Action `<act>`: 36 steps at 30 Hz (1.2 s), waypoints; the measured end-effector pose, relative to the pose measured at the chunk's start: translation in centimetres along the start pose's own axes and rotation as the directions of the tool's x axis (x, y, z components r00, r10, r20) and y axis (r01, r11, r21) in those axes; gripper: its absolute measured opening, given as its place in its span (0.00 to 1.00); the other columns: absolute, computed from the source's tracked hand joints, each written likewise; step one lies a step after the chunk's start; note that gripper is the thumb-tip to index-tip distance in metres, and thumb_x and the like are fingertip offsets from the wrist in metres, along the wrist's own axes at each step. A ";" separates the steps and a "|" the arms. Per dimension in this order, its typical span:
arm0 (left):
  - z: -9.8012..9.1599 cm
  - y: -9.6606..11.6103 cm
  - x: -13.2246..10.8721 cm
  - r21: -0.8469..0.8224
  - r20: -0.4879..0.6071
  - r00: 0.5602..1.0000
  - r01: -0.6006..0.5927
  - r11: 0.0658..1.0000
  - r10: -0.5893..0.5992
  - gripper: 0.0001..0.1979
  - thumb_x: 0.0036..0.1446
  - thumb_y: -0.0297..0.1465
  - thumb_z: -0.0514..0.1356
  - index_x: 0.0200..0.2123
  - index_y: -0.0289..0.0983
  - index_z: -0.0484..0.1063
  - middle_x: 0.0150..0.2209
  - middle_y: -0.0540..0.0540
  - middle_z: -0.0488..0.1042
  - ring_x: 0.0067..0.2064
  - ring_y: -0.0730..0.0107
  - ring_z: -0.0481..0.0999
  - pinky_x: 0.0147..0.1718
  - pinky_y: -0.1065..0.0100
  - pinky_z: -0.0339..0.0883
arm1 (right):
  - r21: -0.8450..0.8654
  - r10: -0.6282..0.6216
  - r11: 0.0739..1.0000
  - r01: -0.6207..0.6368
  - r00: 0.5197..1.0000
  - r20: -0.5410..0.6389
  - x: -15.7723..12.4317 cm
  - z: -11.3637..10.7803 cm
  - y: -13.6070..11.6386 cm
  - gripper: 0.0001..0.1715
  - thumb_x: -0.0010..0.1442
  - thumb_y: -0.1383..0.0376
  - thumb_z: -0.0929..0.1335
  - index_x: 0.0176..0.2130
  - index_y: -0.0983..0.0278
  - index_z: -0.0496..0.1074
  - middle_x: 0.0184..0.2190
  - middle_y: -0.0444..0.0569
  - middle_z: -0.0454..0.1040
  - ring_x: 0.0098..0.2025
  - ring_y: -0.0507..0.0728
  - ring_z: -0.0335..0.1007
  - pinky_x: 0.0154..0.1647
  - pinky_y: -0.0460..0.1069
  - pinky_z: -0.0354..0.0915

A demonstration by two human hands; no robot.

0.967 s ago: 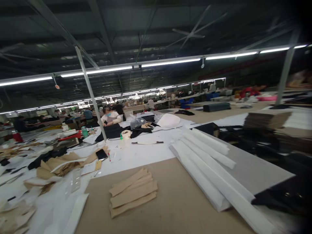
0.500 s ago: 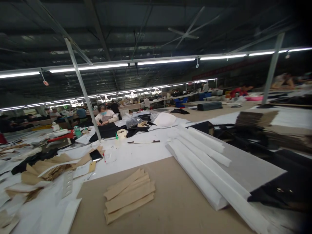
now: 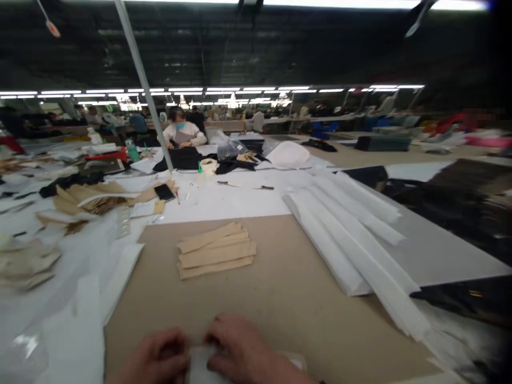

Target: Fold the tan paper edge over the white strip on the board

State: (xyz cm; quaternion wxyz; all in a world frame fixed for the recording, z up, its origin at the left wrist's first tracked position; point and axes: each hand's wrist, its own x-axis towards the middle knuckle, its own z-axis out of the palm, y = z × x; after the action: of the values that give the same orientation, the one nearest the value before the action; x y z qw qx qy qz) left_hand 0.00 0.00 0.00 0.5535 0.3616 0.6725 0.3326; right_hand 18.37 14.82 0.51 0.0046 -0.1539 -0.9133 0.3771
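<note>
My left hand (image 3: 160, 354) and my right hand (image 3: 240, 346) are low in the view, close together over the tan board (image 3: 280, 288). Between them is a small white sheet (image 3: 200, 368), cut off by the bottom edge; paper or cloth, I cannot tell. The curled fingers of my left hand close at its left edge. My right hand pinches it from the right, thumb and fingers bent around it. Motion blurs both hands a little. Beyond them on the board lies an overlapping stack of tan strips (image 3: 218, 250).
Long white rolled sheets (image 3: 344, 240) lie at the right, dark fabric (image 3: 472, 298) beside them. To the left are tan pieces (image 3: 96, 197), a phone (image 3: 164, 192) and a white sheet (image 3: 122, 272). A metal post (image 3: 144, 80) rises behind. Across the table a co-worker (image 3: 184, 130) sits handling black cloth (image 3: 182, 158).
The view has tilted down. Both my hands, out of sight before, now show at the bottom with the white sheet between them. The tan strips appear unmoved on the board.
</note>
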 end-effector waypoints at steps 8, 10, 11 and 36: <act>-1.1 -0.1 -1.0 -0.043 0.066 0.998 0.011 0.999 -0.008 0.23 0.60 0.50 0.59 0.39 0.35 0.70 0.28 0.49 0.78 0.22 0.79 0.67 0.22 0.73 0.59 | 0.029 -0.007 1.000 0.007 1.000 -0.019 0.0 -0.2 -0.5 0.13 0.54 0.70 0.75 0.41 0.61 0.76 0.38 0.43 0.74 0.42 0.55 0.69 0.41 0.47 0.59; -1.0 0.0 -0.8 0.002 0.053 0.999 0.013 1.000 -0.013 0.22 0.60 0.51 0.58 0.38 0.35 0.70 0.26 0.49 0.77 0.20 0.79 0.65 0.21 0.74 0.56 | 0.031 -0.002 1.000 0.002 1.000 -0.015 -0.1 -0.2 -0.6 0.14 0.54 0.70 0.76 0.41 0.61 0.76 0.38 0.43 0.74 0.42 0.55 0.69 0.40 0.47 0.59; -0.9 -0.1 -0.7 0.029 0.039 0.999 0.015 0.999 -0.016 0.22 0.60 0.50 0.58 0.37 0.35 0.69 0.25 0.50 0.76 0.19 0.80 0.64 0.20 0.74 0.55 | 0.030 0.001 1.000 -0.001 1.000 -0.014 -0.1 -0.3 -0.6 0.14 0.53 0.69 0.76 0.41 0.61 0.76 0.38 0.43 0.74 0.42 0.55 0.69 0.40 0.47 0.59; -1.7 -0.5 -0.5 0.722 0.070 0.942 -0.275 0.635 0.328 0.15 0.71 0.34 0.46 0.42 0.43 0.72 0.44 0.49 0.71 0.40 0.69 0.74 0.40 0.68 0.61 | -0.334 -0.313 0.907 0.257 0.942 -0.124 -0.5 2.5 1.2 0.07 0.68 0.69 0.68 0.45 0.60 0.75 0.39 0.47 0.72 0.41 0.57 0.66 0.40 0.49 0.63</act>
State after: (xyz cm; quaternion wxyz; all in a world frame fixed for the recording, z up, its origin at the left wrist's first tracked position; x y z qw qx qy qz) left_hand -1.70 -0.78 0.17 0.2797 0.6454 0.6967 0.1407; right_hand 18.86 13.74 -2.04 0.1155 -0.0496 -0.9700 0.2080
